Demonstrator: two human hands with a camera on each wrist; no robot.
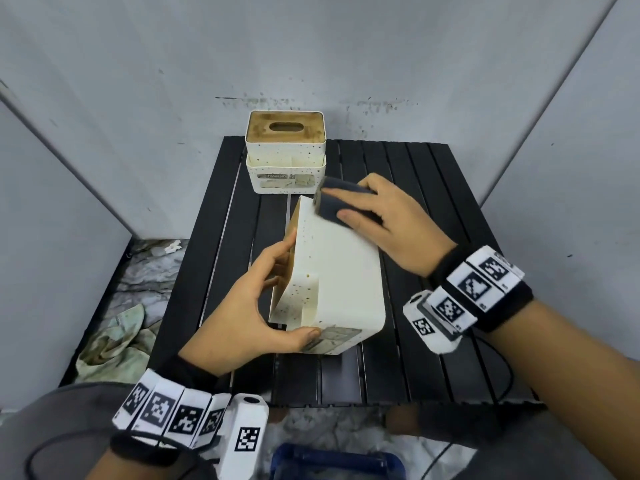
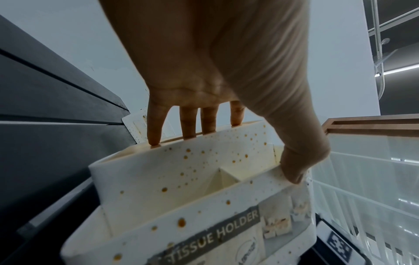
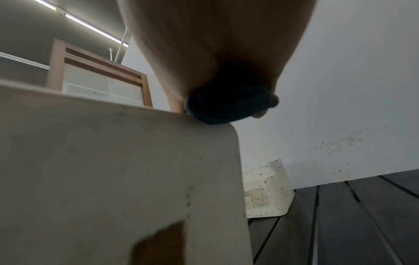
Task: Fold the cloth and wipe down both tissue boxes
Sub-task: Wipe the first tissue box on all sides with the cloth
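While my left hand [image 1: 256,306] clamps the tipped tissue box [image 1: 339,271] on the black table [image 1: 433,202], thumb on its front rim, fingers spread against the lid side, my right hand [image 1: 391,223] presses the folded dark cloth [image 1: 334,202] onto its far upper edge. The second box [image 1: 285,150] stands upright behind.

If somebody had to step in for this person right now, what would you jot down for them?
Left hand: grips the near tissue box, tipped on its side on the black slatted table.
Right hand: holds the folded dark cloth against that box's far upper edge.
Second tissue box: upright at the table's back, apart from the hands.
Done: cloth folded; near box being wiped.
Left: finish this box, which shows brown specks around its front pocket, then wipe the far one.
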